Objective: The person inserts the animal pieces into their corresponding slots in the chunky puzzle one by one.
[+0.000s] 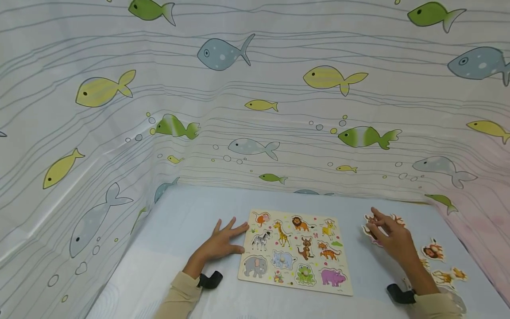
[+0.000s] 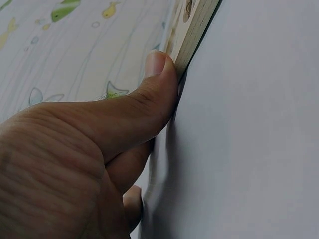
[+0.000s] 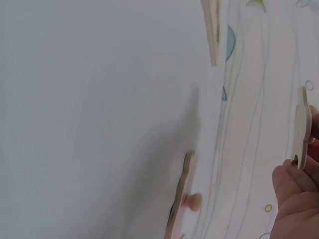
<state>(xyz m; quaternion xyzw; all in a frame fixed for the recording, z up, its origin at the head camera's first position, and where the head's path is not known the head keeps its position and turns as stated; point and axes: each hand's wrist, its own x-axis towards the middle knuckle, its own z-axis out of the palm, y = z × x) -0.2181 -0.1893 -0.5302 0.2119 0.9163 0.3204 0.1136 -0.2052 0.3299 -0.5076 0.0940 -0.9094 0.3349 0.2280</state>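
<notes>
A wooden animal puzzle board lies flat in the middle of the table. My left hand rests at its left side with fingers spread, and in the left wrist view the thumb touches the board's edge. Over to the right, my right hand pinches a thin wooden puzzle piece between thumb and fingers, raised off the table. Its picture is hard to make out. Filled-looking spots on the board include the frog and the bluish rhino.
Loose pieces lie around my right hand and forearm, among them a lion and a giraffe. A knobbed piece shows low in the right wrist view. Fish-printed sheeting encloses the table at the back and sides.
</notes>
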